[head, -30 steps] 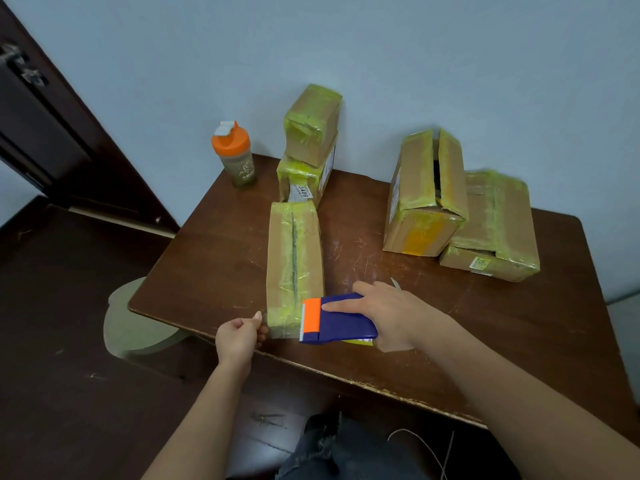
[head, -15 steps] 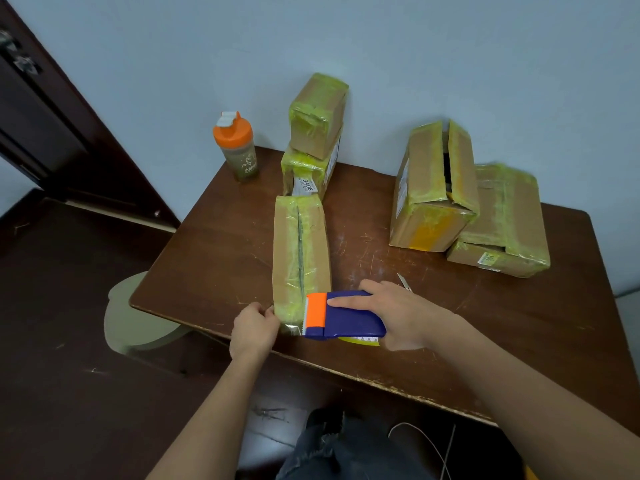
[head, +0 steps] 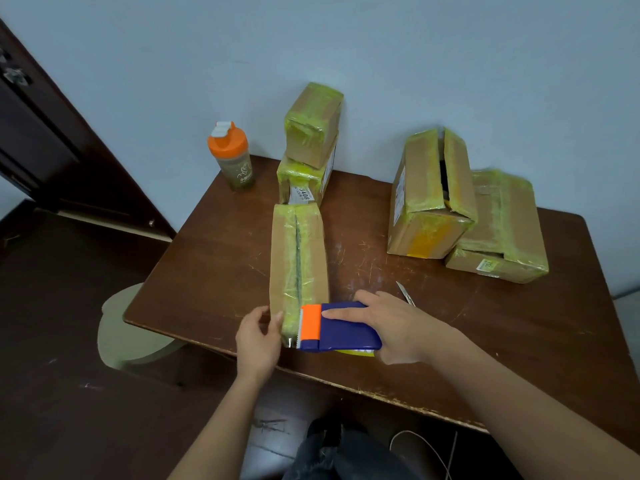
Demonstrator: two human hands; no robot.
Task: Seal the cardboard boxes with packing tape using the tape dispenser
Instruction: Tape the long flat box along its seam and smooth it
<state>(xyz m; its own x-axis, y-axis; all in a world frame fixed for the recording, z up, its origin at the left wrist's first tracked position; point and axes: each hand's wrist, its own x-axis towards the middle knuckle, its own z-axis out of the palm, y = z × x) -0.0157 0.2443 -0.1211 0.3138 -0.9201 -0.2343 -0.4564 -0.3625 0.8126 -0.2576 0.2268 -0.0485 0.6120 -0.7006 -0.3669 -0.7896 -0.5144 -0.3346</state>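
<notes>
A long narrow cardboard box (head: pixel 298 258) with yellow-green tape lies on the brown table (head: pixel 214 271), its near end at the front edge. My right hand (head: pixel 398 325) grips the blue and orange tape dispenser (head: pixel 334 327), whose orange head sits against the box's near end. My left hand (head: pixel 258 336) holds the box's near left corner with thumb and fingers. Two taped boxes (head: pixel 311 147) are stacked at the back by the wall. A taller box (head: pixel 431 195) with its top flaps apart stands at the right, beside a flat taped box (head: pixel 502 230).
An orange-lidded shaker bottle (head: pixel 231 157) stands at the table's back left corner. A small blade (head: pixel 405 292) lies on the table just behind my right hand. A round beige stool (head: pixel 119 327) sits below the table's left edge. A dark door (head: pixel 52 140) is at the left.
My left hand has moved right from beside the box to its near corner. The dispenser's head has closed in on the box's end; the view shifted slightly.
</notes>
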